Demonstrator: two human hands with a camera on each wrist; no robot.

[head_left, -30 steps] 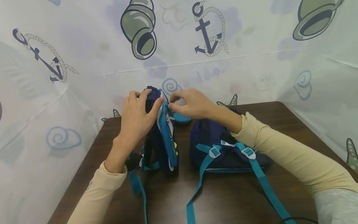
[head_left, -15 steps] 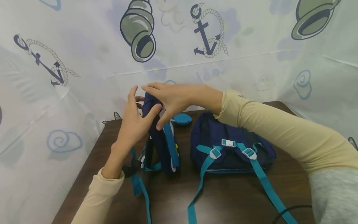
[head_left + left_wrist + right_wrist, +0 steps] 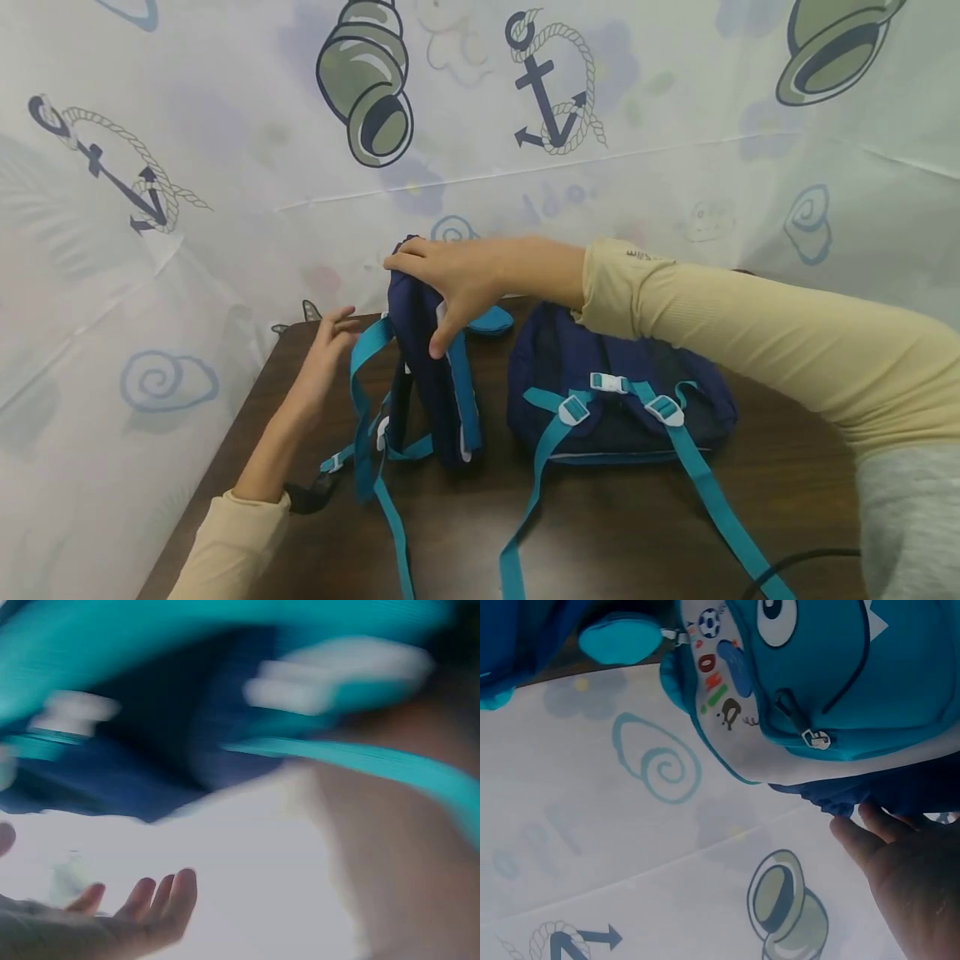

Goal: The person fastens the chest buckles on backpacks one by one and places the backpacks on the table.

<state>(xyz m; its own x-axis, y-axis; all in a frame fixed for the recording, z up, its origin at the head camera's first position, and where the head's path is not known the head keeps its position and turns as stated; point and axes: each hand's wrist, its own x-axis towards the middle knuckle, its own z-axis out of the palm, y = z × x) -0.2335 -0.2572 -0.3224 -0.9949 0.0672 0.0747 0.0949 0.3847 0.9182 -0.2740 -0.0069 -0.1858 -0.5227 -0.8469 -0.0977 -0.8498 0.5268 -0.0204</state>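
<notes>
A small navy and teal backpack (image 3: 429, 392) stands on edge on the table, left of middle in the head view. My right hand (image 3: 468, 271) grips its top, thumb on the near side and fingers over the upper edge. In the right wrist view its teal front (image 3: 900, 697) shows a cartoon eye, a zipper and white trim. My left hand (image 3: 322, 362) is apart from the bag at its left, fingers extended, beside a hanging teal strap (image 3: 362, 392). The left wrist view is blurred; the left fingers (image 3: 178, 900) hold nothing there.
A second navy backpack (image 3: 536, 358) lies to the right, straps up, with white buckles (image 3: 609, 382) and long teal webbing (image 3: 712, 483) running to the front. A round teal pouch (image 3: 491, 321) sits behind. Printed cloth (image 3: 660, 183) surrounds the brown table (image 3: 450, 533).
My right hand has moved from the bag's front zipper side to its top edge. My left hand has let go of the top and moved down and left; a strap hangs free there.
</notes>
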